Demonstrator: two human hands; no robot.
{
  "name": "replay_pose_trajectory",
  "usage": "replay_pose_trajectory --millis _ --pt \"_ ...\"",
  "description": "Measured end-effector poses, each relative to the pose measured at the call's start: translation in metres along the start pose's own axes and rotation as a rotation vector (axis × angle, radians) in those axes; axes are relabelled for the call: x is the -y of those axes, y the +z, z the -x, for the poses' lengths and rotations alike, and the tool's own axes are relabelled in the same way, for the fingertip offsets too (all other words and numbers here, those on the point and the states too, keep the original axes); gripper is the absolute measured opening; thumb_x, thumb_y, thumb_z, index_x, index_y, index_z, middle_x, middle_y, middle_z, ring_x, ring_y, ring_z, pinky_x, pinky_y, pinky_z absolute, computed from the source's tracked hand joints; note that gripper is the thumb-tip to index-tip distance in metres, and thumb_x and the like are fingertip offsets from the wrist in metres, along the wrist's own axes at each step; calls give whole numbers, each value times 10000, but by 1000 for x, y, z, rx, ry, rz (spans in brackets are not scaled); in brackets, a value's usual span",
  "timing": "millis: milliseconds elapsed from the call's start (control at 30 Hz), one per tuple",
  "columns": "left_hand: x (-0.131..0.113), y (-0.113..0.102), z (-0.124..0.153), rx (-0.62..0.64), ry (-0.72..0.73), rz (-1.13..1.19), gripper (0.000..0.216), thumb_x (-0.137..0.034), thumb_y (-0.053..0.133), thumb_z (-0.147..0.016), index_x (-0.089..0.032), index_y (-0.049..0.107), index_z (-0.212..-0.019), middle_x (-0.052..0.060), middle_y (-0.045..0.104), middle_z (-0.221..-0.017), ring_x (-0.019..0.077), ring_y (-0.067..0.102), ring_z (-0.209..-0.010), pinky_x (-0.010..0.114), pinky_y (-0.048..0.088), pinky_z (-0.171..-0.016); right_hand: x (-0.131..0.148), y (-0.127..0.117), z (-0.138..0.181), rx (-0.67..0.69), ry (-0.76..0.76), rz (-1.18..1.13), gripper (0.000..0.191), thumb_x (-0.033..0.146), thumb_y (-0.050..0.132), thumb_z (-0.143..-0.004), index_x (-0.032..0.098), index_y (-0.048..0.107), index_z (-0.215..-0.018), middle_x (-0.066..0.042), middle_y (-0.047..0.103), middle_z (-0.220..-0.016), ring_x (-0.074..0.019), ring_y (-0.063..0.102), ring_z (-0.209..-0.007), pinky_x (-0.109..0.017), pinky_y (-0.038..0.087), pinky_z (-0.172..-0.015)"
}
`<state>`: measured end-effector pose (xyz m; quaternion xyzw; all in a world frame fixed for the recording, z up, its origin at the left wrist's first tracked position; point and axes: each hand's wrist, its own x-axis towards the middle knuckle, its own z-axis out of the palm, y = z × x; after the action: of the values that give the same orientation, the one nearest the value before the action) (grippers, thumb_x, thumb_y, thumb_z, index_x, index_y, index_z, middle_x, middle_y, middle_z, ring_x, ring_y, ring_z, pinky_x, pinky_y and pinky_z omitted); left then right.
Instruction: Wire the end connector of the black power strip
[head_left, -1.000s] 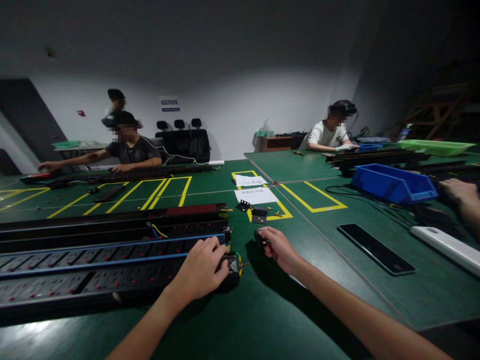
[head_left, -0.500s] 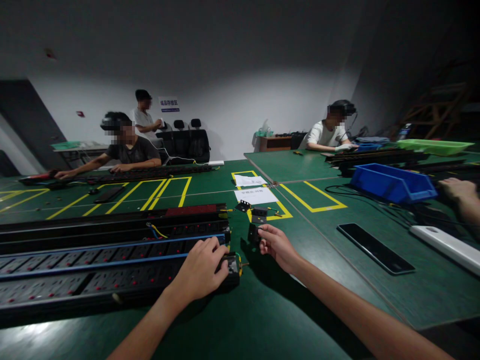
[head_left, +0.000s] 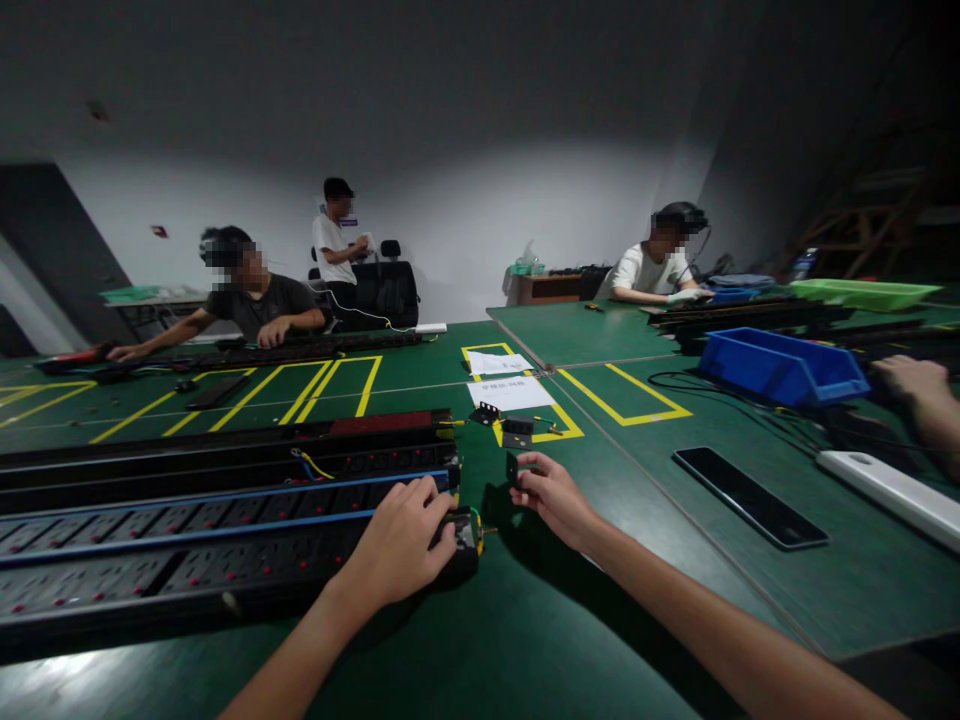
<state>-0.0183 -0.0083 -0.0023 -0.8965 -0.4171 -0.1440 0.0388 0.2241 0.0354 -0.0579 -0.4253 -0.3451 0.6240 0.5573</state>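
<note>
- Head view: right grip (head_left: 553,498) pinches a small black plate (head_left: 511,469), long axis upright.
- Left grip (head_left: 401,532), clasp unclear, rests on a socket strip (head_left: 259,556) running left-right, wired end right.

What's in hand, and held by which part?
Right hand: small black plate, pinched at its right edge. Left hand: on the socket strips near their right end; gripping or just resting, can't tell.

Desk (head_left: 487,640): smooth, semi-gloss, glare lower left. Socket strip (head_left: 247,550), left: plastic-looking, low sheen. Small bracket (head_left: 512,470), centre: matt, metal or plastic unclear. Phone (head_left: 750,497), right: glossy, glass-like. Blue bin (head_left: 750,372), right: smooth plastic. Printed sheet (head_left: 510,392), centre: matt paper.
</note>
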Motion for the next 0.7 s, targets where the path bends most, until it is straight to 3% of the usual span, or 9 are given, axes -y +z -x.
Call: replay_pose_trajectory --millis 167,233,333,467,700 --pt "0 -1 0 -2 3 -2 195 -233 500 -914 -186 640 -1042 65 583 -965 216 547 -898 365 420 -791 3 3 2 -38 -63 -33 621 93 743 -593 265 539 -1154 35 604 -839 -123 632 -664 -262 533 -633" --pt "-1 -1 0 -3 1 0 200 -233 501 -914 -185 643 -1046 66 584 -968 215 548 -897 363 423 -788 6 3 3 -26 -35 -67 637 61 729 -606 269 557 -1183 15 619 -895 -124 638 -716 -269 554 -687" --pt "-1 -2 1 1 -1 3 203 -235 502 -915 -188 643 -1054 66 586 -974 220 551 -906 366 426 -792 7 2 2 14 60 -92 504 18 677 -626 229 627 -1081 -18 651 -933 -114 631 -707 -258 559 -693" --pt "0 -1 1 -8 -1 7 200 -232 510 -913 -195 643 -1057 62 588 -969 216 557 -893 362 425 -789 7 0 -2 -36 175 -123 301 29 618 -685 195 661 -933 -41 687 -873 -100 608 -604 -245 547 -612" --pt "1 2 1 -6 -10 19 208 -238 518 -910 -199 643 -1072 66 591 -985 228 559 -928 381 432 -822 11 -1 -4 -67 260 -152 219 45 577 -782 178 668 -931 -36 701 -805 -74 579 -511 -187 483 -475"
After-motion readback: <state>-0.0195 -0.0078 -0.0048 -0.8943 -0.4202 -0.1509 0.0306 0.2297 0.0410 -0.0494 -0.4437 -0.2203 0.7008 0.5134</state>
